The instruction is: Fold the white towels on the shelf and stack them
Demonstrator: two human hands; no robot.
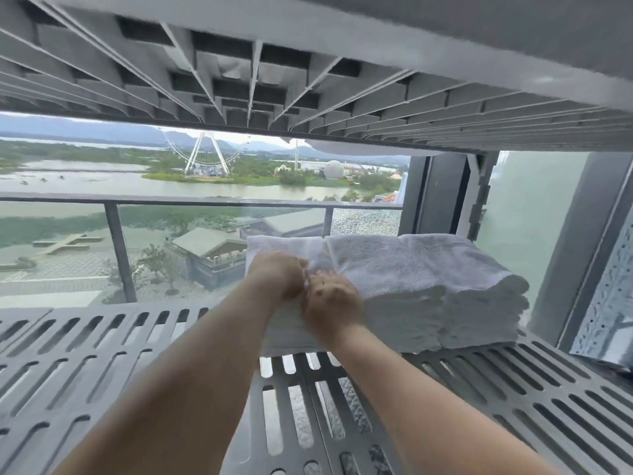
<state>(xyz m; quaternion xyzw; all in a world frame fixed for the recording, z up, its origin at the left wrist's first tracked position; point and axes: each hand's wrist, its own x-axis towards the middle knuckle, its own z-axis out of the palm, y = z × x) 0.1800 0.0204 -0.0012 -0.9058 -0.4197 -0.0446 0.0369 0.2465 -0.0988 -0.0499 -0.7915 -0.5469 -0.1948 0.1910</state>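
A stack of folded white towels (428,286) lies on the right half of the grey slotted shelf (102,354). A lower white towel (284,332) sticks out at the stack's left front, under both hands. My left hand (277,279) pinches the top towel's fabric at the stack's left side, fingers closed on it. My right hand (330,299) lies flat beside it with fingers together, pressing on the same towel. Both forearms reach in from the bottom of the view. The fingertips of my left hand are partly buried in the cloth.
The ribbed underside of an upper shelf (274,80) hangs low overhead. A dark shelf post (479,193) and a frosted pane (534,228) stand behind the stack. A perforated metal upright (606,303) is at the right. Beyond the shelf is a glass balcony railing (116,248).
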